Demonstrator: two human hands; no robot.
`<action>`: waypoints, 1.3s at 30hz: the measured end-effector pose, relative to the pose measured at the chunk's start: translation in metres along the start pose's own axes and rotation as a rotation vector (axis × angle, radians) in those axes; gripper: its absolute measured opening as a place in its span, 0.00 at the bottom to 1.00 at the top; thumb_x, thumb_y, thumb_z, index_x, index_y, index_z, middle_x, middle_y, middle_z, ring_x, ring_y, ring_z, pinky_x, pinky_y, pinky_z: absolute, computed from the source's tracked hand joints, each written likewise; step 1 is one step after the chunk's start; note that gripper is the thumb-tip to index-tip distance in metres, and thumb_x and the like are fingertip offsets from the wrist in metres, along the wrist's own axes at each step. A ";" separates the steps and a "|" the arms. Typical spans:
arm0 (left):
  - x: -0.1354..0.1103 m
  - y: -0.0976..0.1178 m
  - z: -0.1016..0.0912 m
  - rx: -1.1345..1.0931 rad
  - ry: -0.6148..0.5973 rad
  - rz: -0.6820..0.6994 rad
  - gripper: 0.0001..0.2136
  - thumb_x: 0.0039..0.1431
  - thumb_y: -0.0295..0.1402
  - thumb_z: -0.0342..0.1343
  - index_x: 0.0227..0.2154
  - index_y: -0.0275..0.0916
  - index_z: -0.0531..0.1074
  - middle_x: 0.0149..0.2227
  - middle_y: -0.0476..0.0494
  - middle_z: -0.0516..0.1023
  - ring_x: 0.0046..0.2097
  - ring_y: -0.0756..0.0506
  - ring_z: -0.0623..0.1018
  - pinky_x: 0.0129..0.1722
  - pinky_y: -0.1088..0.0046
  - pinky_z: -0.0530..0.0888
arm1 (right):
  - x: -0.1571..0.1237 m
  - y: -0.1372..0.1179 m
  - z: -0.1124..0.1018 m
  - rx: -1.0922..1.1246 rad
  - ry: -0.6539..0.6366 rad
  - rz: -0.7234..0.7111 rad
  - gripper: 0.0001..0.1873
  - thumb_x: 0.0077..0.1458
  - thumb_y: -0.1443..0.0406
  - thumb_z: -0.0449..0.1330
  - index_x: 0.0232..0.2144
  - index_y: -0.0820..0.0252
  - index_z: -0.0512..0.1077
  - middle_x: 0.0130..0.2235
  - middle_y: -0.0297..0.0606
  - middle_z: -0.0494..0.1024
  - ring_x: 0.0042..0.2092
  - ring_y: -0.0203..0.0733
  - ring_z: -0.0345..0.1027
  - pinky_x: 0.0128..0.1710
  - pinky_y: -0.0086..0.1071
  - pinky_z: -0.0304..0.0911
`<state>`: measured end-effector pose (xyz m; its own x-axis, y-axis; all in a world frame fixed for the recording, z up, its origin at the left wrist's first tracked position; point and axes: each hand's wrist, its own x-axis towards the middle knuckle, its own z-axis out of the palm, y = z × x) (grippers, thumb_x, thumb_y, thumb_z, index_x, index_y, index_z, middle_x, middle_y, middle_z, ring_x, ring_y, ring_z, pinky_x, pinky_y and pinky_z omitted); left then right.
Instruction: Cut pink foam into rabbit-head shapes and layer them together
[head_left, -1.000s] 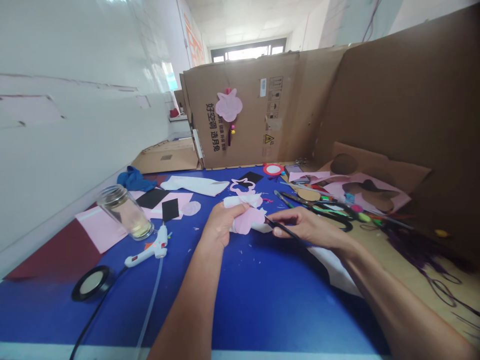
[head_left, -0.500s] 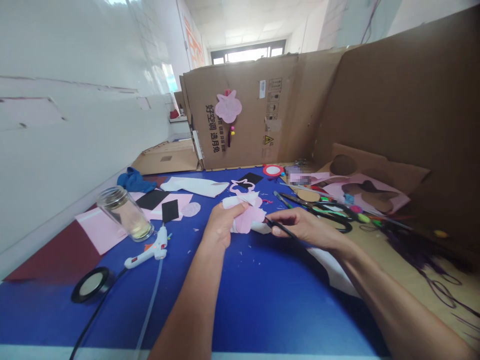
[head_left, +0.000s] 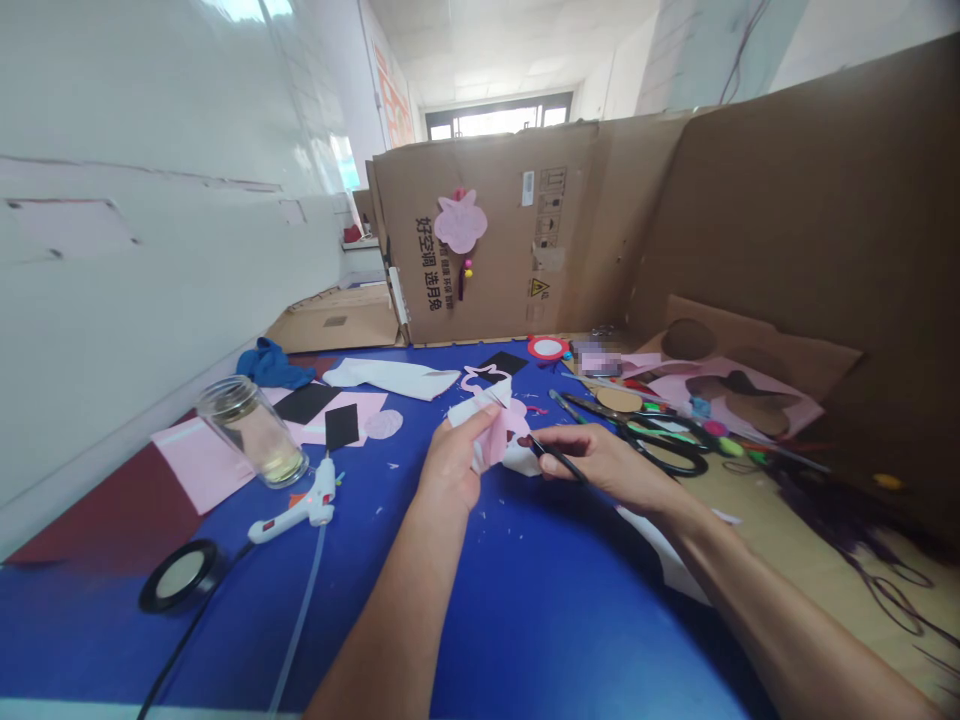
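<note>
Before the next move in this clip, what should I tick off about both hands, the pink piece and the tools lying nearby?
1. The pink-and-white cut-out piece is gripped in the left hand: ok.
2. The thin black stick-like tool is pinched in the right hand: ok.
3. Tool tip touching the piece: cannot tell; it sits at the piece's edge.
4. The white glue gun lies apart from both hands: ok.
5. The black-handled scissors lie beyond the right hand, untouched: ok.
</note>
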<state>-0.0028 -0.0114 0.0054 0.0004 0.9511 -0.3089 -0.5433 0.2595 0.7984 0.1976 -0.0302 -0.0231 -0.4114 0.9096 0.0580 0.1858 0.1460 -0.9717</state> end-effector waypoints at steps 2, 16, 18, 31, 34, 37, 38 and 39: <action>-0.001 0.000 0.002 -0.011 0.023 -0.025 0.09 0.53 0.24 0.69 0.39 0.33 0.82 0.30 0.40 0.85 0.28 0.46 0.82 0.29 0.73 0.79 | 0.000 -0.002 0.002 -0.012 0.009 -0.007 0.29 0.52 0.44 0.71 0.47 0.58 0.84 0.37 0.36 0.79 0.38 0.41 0.66 0.41 0.34 0.61; 0.003 0.001 -0.002 -0.140 -0.025 -0.267 0.03 0.60 0.27 0.66 0.37 0.34 0.79 0.29 0.44 0.81 0.26 0.51 0.79 0.25 0.78 0.75 | 0.001 0.003 0.001 -0.023 0.004 -0.009 0.28 0.55 0.46 0.70 0.51 0.55 0.84 0.39 0.37 0.80 0.39 0.43 0.67 0.41 0.34 0.62; 0.004 0.001 -0.003 -0.169 -0.049 -0.305 0.03 0.61 0.27 0.65 0.38 0.34 0.80 0.29 0.44 0.81 0.26 0.51 0.79 0.26 0.79 0.75 | 0.000 0.003 0.001 -0.015 0.000 -0.001 0.27 0.55 0.46 0.70 0.51 0.54 0.84 0.39 0.36 0.80 0.38 0.42 0.66 0.41 0.33 0.61; 0.009 0.008 -0.021 0.202 -0.263 -0.008 0.18 0.45 0.34 0.75 0.40 0.37 0.81 0.40 0.38 0.84 0.37 0.43 0.82 0.38 0.65 0.79 | -0.007 -0.011 -0.013 -0.059 -0.052 0.043 0.30 0.49 0.42 0.71 0.43 0.58 0.84 0.32 0.35 0.75 0.35 0.41 0.63 0.38 0.34 0.61; 0.010 0.016 -0.027 0.344 -0.286 0.021 0.17 0.43 0.36 0.75 0.36 0.36 0.81 0.35 0.41 0.83 0.33 0.45 0.80 0.35 0.68 0.75 | -0.009 -0.015 -0.015 -0.042 -0.110 0.035 0.27 0.50 0.43 0.71 0.39 0.58 0.84 0.31 0.34 0.74 0.34 0.39 0.62 0.36 0.33 0.59; 0.010 0.018 -0.030 0.446 -0.310 0.052 0.13 0.44 0.36 0.74 0.32 0.37 0.82 0.32 0.43 0.82 0.30 0.48 0.77 0.33 0.71 0.71 | -0.010 -0.017 -0.016 -0.037 -0.158 0.044 0.26 0.50 0.43 0.71 0.38 0.57 0.84 0.30 0.33 0.74 0.33 0.38 0.61 0.34 0.32 0.57; 0.009 0.019 -0.030 0.464 -0.317 0.056 0.11 0.45 0.36 0.74 0.31 0.37 0.82 0.31 0.43 0.82 0.29 0.48 0.76 0.33 0.71 0.70 | -0.010 -0.017 -0.015 -0.037 -0.165 0.048 0.26 0.50 0.42 0.71 0.38 0.57 0.85 0.30 0.33 0.74 0.32 0.38 0.61 0.33 0.32 0.57; 0.009 0.019 -0.030 0.476 -0.321 0.059 0.11 0.45 0.35 0.73 0.31 0.38 0.82 0.31 0.44 0.82 0.29 0.49 0.76 0.33 0.71 0.70 | -0.010 -0.018 -0.015 -0.038 -0.169 0.050 0.26 0.50 0.42 0.71 0.37 0.57 0.85 0.30 0.33 0.74 0.32 0.38 0.60 0.33 0.32 0.57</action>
<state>-0.0382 -0.0027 0.0021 0.2769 0.9501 -0.1435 -0.1127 0.1804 0.9771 0.2119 -0.0364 -0.0026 -0.5447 0.8380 -0.0329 0.2424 0.1198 -0.9628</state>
